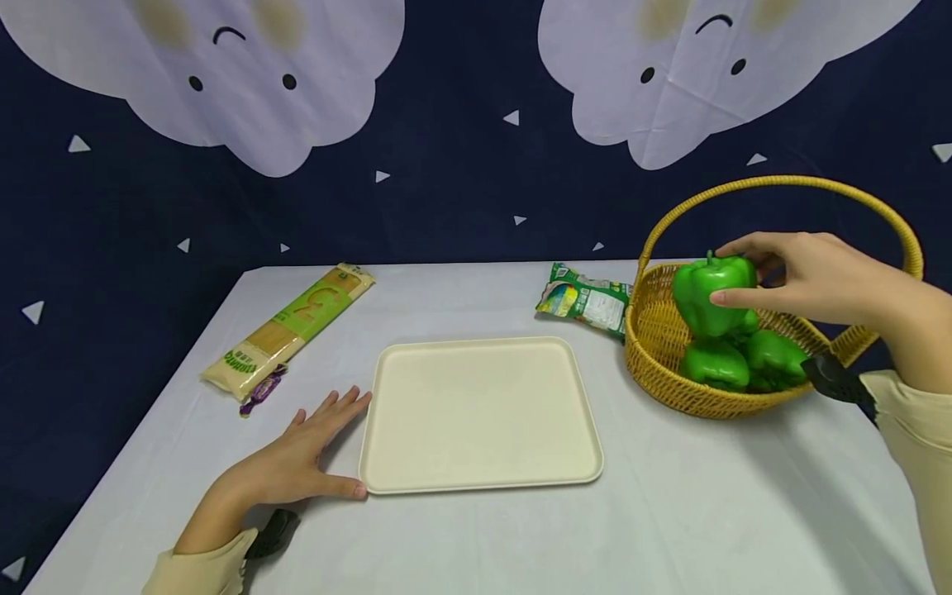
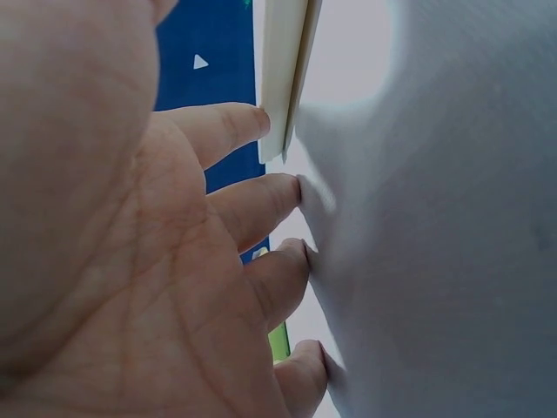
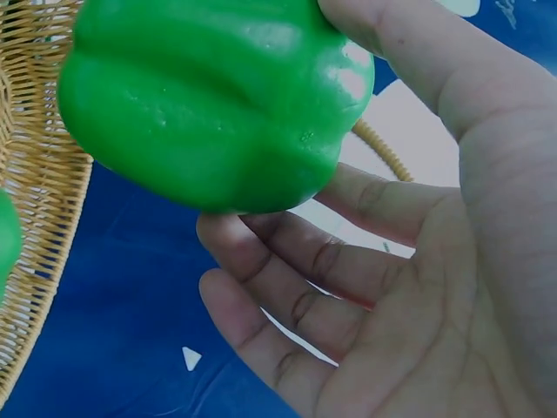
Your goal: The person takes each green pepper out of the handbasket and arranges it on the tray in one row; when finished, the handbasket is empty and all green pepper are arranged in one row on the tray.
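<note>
In the head view my right hand (image 1: 825,277) pinches a green bell pepper (image 1: 705,299) between thumb and fingers, above a yellow wicker basket (image 1: 662,380) with an arched handle. More green bell peppers (image 1: 716,364) lie inside it beneath the held one. The right wrist view shows the held pepper (image 3: 209,104) up close, with the thumb on one side and fingers curled at the other. My left hand (image 1: 293,463) is spread on the table, thumb and index finger at the left edge of a cream rectangular tray (image 1: 483,413). In the left wrist view the fingertips meet the tablecloth beside the tray (image 2: 283,70).
A long pasta packet (image 1: 290,330) lies at the back left, with a small purple-wrapped candy (image 1: 264,390) by its near end. Left of the basket sits a green snack bag (image 1: 583,302). A dark cloud-print curtain (image 1: 461,198) hangs behind the white table (image 1: 669,529).
</note>
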### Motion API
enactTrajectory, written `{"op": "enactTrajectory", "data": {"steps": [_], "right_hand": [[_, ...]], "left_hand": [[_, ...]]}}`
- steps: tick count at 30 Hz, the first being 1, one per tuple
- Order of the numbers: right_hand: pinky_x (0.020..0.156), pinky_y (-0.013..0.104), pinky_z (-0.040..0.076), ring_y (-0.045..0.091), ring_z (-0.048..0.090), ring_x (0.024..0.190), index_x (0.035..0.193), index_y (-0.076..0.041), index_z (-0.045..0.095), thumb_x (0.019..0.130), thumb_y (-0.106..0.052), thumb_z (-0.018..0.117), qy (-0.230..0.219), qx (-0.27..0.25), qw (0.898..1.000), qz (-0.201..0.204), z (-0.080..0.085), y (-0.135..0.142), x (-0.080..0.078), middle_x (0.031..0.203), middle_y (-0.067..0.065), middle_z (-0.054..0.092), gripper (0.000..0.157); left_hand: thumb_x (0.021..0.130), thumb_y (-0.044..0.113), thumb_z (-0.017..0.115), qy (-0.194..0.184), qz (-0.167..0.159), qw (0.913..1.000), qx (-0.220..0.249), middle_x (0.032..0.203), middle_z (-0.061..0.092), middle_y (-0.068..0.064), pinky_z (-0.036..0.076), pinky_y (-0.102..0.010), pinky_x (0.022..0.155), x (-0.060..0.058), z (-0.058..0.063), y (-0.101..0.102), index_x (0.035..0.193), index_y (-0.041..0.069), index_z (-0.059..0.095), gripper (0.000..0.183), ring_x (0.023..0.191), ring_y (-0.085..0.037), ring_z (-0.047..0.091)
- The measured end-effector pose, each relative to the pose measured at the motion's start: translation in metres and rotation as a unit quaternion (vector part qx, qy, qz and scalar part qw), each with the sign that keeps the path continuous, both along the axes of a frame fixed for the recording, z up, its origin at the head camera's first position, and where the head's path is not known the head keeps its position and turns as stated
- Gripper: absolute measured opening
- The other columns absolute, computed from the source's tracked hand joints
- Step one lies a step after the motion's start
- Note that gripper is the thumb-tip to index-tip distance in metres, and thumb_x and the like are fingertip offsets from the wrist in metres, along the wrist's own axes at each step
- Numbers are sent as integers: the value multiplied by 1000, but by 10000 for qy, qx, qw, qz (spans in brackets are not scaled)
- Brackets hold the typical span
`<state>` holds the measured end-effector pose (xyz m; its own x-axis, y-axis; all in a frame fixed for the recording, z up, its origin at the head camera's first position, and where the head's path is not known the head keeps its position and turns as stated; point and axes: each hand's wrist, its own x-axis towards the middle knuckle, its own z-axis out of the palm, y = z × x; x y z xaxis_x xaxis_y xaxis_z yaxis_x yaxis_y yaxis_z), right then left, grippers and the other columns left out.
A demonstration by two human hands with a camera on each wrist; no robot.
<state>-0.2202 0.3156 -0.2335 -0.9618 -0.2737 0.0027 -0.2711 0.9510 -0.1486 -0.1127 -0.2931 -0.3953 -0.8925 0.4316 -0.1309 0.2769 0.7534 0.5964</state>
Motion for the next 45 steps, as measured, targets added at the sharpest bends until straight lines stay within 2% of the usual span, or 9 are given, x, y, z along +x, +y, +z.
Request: {"op": "enactTrajectory", "data": {"steps": [8, 16, 21, 26, 30, 34, 36, 38, 45], "right_hand": [[83, 44, 58, 38, 70, 114, 149, -10, 61, 93, -50, 82, 10, -344, 9993, 152, 2, -11, 6, 126, 16, 72, 71], [72, 25, 48, 19, 63, 101, 147, -16, 63, 93, -47, 84, 93, -522, 9980, 354, 3, -28, 10, 115, 4, 69, 66], [80, 23, 50, 21, 66, 109, 147, -19, 64, 91, -44, 86, 132, -728, 9957, 560, 3, -39, 10, 115, 2, 70, 65], [86, 29, 53, 29, 68, 118, 149, -21, 62, 91, -44, 86, 88, -815, 9941, 706, 3, -48, 8, 121, 3, 71, 66], [89, 30, 56, 27, 69, 119, 149, -22, 62, 91, -45, 86, 59, -920, 9923, 833, 2, -57, 5, 127, 4, 72, 67], [101, 44, 58, 26, 69, 120, 148, -21, 62, 92, -44, 86, -47, -1136, 9892, 925, 1, -69, 4, 131, 5, 72, 65], [102, 49, 57, 26, 69, 120, 148, -20, 62, 92, -44, 85, -96, -1230, 9875, 983, 0, -76, 3, 131, 5, 72, 65], [102, 47, 58, 25, 70, 119, 149, -20, 62, 92, -43, 86, -139, -1334, 9854, 1047, -1, -83, 2, 131, 5, 72, 66], [87, 23, 58, 25, 71, 117, 153, -15, 60, 92, -39, 87, -143, -1500, 9780, 1445, -7, -107, -6, 132, 7, 73, 71]], "left_hand": [[76, 54, 93, 31, -11, 10000, -24, 178, 19, -24, 1, -89, 118, 0, 0, -1, 171, 18, 29, 120, 162, -61, 7], [76, 55, 93, 27, 5, 10000, 2, 178, 20, -24, 1, -89, 118, 0, 0, 0, 171, 19, 30, 120, 162, -60, 7], [75, 58, 93, -1, 49, 10000, -19, 178, 20, -25, 2, -89, 118, 1, 0, 0, 171, 19, 30, 121, 162, -61, 8], [75, 56, 93, 0, 25, 10000, -9, 178, 20, -25, 1, -89, 118, 1, 0, 0, 171, 19, 29, 121, 162, -61, 7], [76, 54, 94, 13, -12, 10000, 25, 179, 19, -24, 1, -89, 118, 1, 1, -1, 171, 20, 29, 120, 162, -61, 6], [76, 55, 93, -5, 4, 10000, 48, 179, 19, -23, 0, -89, 118, 0, 2, -1, 171, 20, 29, 120, 162, -60, 6], [76, 55, 93, -13, 21, 10000, 36, 179, 20, -23, 0, -89, 118, 0, 2, 0, 171, 20, 29, 120, 163, -59, 6], [76, 56, 93, -12, 34, 10000, 24, 179, 21, -22, 0, -88, 119, 0, 1, 0, 171, 20, 29, 120, 163, -59, 6], [76, 55, 93, 16, 18, 10000, 41, 179, 22, -21, 0, -88, 119, 1, 0, -1, 171, 21, 29, 119, 163, -58, 8]]}}
